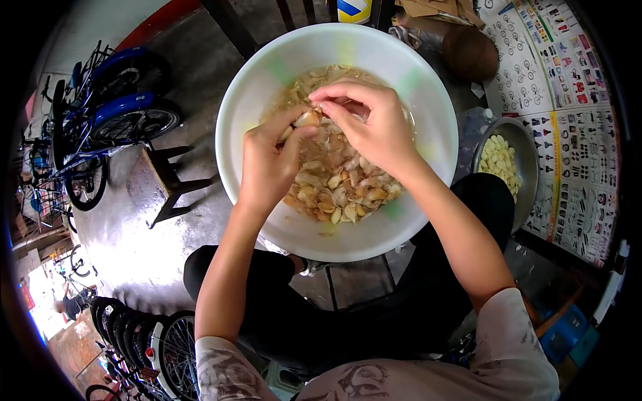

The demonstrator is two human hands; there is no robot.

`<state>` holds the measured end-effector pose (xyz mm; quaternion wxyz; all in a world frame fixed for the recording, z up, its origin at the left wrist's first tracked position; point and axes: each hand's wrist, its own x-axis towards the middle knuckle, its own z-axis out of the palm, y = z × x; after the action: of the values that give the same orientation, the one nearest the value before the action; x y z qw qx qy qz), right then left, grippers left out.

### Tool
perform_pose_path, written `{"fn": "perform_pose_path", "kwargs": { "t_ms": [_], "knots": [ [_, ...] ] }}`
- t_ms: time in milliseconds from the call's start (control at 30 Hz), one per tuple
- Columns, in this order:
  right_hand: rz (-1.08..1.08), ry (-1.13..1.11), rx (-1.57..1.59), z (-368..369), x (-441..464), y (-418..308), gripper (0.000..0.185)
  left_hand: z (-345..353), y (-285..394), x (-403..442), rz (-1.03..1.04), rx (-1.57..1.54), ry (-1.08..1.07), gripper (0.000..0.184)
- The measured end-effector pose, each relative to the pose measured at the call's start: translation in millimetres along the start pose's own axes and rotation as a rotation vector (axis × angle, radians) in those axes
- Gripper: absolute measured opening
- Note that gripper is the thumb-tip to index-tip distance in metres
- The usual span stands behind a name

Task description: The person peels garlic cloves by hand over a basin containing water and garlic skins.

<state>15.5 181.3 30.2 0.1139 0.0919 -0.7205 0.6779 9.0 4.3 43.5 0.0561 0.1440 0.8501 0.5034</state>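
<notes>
Over a large white basin, both hands meet around a garlic clove. My left hand is closed on it between thumb and fingers. The fingertips of my right hand are pinched together at the clove's upper right end, on what looks like a bit of its skin. Below the hands, many unpeeled cloves and loose skins lie in water in the basin. To the right, a metal bowl holds peeled white cloves.
A small wooden stool stands at the left, near blue bicycles. More bicycle wheels are at the lower left. Printed sheets cover a surface at the right, beside a brown round object.
</notes>
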Motion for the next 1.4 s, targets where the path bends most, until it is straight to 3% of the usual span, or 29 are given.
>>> {"fn": "perform_pose_path", "kwargs": {
  "t_ms": [133,333,400,500,633,700,733,833,900,1000,1400],
  "knots": [
    [0.047,-0.067,0.064,-3.5,2.1,-0.8,0.011,0.2,-4.2,0.6,0.038,-0.018,0.008,0.029],
    [0.013,-0.145,-0.127,-7.5,5.2,-5.9,0.010,-3.9,0.1,-0.8,0.047,0.015,-0.015,0.027],
    [0.163,-0.127,0.027,-7.4,5.6,-2.1,0.011,-4.7,-0.4,-1.5,0.061,0.035,-0.024,0.027],
    [0.346,-0.072,0.262,-7.8,6.4,-3.3,0.012,-5.8,-4.3,-2.2,-0.081,-0.152,-0.044,0.025],
    [0.352,-0.077,0.233,-12.9,8.4,-6.0,0.015,-12.1,-1.6,-2.4,-0.117,-0.229,-0.045,0.024],
    [-0.170,-0.141,-0.581,-17.4,7.2,-1.4,0.021,-12.6,1.2,-2.1,-0.140,-0.197,-0.056,0.024],
    [-0.264,-0.072,-0.694,-14.8,4.5,-4.0,0.024,-11.4,1.6,-2.1,-0.141,-0.207,-0.052,0.024],
    [-0.285,-0.087,-0.421,-9.1,5.5,-17.5,0.022,-5.4,-11.3,-2.3,-0.100,-0.232,-0.039,0.025],
    [-0.295,-0.153,-0.422,-12.1,3.6,-16.0,0.021,-7.7,-11.6,-0.9,-0.051,-0.243,-0.030,0.026],
    [-0.350,-0.231,-0.435,-21.6,0.3,-9.9,0.018,-19.3,-3.5,-0.5,-0.145,-0.333,-0.345,0.029],
    [-0.371,-0.272,-0.284,-14.6,-6.3,-14.8,0.017,-41.1,-9.3,0.2,-0.282,-0.538,-0.549,0.033]
  ]
}}
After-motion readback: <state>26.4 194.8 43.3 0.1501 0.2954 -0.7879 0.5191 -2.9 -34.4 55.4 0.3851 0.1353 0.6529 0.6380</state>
